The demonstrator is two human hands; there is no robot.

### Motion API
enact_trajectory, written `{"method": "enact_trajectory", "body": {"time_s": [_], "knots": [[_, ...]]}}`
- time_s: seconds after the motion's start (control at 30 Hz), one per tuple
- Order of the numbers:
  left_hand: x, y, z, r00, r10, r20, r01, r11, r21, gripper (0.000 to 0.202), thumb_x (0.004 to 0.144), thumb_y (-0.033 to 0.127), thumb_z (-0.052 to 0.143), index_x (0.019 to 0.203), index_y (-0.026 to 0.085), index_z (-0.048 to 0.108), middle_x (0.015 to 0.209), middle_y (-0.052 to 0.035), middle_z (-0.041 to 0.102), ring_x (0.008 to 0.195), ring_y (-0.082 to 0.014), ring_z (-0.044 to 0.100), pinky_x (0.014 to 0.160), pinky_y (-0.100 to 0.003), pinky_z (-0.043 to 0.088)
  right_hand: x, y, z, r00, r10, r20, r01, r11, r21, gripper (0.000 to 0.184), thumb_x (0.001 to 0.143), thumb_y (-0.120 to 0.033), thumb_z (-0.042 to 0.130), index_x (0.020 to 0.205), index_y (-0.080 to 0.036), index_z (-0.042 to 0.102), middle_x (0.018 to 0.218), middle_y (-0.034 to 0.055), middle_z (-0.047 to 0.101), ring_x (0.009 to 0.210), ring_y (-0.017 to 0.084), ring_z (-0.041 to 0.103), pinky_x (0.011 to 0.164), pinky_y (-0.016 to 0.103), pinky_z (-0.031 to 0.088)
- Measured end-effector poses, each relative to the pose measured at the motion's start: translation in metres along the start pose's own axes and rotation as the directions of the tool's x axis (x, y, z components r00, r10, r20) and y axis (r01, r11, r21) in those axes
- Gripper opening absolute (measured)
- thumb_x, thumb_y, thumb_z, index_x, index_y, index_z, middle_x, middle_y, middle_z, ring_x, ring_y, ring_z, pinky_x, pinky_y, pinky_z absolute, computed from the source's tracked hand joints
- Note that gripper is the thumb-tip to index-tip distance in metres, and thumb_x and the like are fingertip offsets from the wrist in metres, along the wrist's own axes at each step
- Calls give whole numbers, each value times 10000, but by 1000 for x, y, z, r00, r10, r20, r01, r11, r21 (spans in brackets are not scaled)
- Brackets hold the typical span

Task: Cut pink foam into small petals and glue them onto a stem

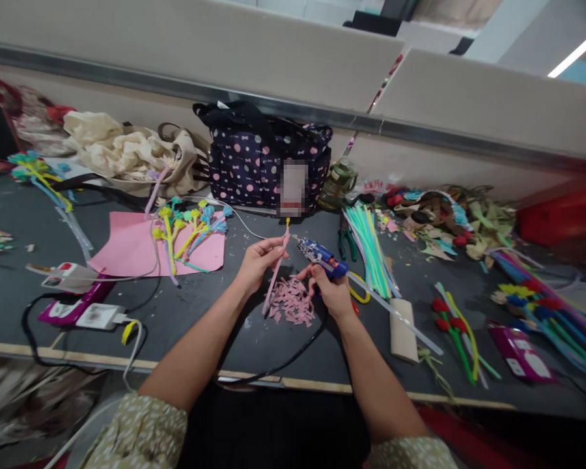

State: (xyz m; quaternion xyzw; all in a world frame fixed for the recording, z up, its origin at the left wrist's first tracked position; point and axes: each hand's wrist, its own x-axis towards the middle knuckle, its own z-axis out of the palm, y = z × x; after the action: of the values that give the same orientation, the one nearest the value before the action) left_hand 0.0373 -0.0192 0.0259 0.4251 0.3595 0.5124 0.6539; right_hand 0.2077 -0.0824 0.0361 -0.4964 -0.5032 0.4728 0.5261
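My left hand (262,262) pinches a thin pink stem (275,281) with a yellow tip, held upright and slightly tilted. In my right hand (331,286) is a blue glue gun (322,258), its nozzle close to the upper part of the stem. A long translucent glue stick (395,314) runs out of the gun's back end. Under both hands lies a pile of small pink cut pieces (293,303) on the dark table. Whether the right fingers also hold a pink piece, I cannot make out.
A dotted dark bag (254,159) stands at the back. Left are a pink sheet (127,242) with colourful flower stems and a purple power strip (73,311). Right lie green-handled pliers (346,240), a bundle of green stems (368,251), a beige block (403,331) and red-topped stems (456,326).
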Motion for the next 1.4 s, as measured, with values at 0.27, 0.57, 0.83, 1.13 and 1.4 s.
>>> {"method": "enact_trajectory", "body": {"time_s": [0.27,0.57,0.83,1.13,1.4], "knots": [[-2,1,1,1000,-18,10,18,999,-45,446,639,351,784,1023,143,693,721,-44,681,589,-91,570,515,-183,392,0,4,0,1000,13,-12,-14,1000,-12,398,777,-591,591,752,-198,645,588,1,622,439,105,497,453,250,429],[-1,1,1,1000,-10,7,10,999,-37,441,654,346,777,1033,139,688,743,-51,688,601,-97,577,535,-190,397,1,5,0,996,37,-84,-36,999,12,419,727,-612,639,684,-197,597,613,9,618,433,102,493,443,253,404],[-2,1,2,1000,-2,7,2,1000,-27,429,636,345,789,1009,153,700,739,-47,692,635,-108,599,561,-195,415,0,2,1,990,73,-119,-75,997,-17,441,695,-638,647,668,-202,587,546,-7,583,413,103,483,404,244,397],[-2,0,1,999,33,28,-32,999,-27,393,662,327,776,1010,158,706,752,-48,690,663,-110,608,573,-190,424,0,-3,2,987,95,-130,-97,995,-13,472,659,-663,660,631,-200,575,504,-19,548,385,98,475,377,239,388],[-2,1,2,999,34,22,-33,999,-22,391,655,323,780,1001,156,711,761,-52,696,680,-126,622,586,-204,436,0,1,1,989,79,-121,-79,997,6,460,672,-636,674,615,-191,568,491,-23,537,382,88,467,384,229,384]]}}
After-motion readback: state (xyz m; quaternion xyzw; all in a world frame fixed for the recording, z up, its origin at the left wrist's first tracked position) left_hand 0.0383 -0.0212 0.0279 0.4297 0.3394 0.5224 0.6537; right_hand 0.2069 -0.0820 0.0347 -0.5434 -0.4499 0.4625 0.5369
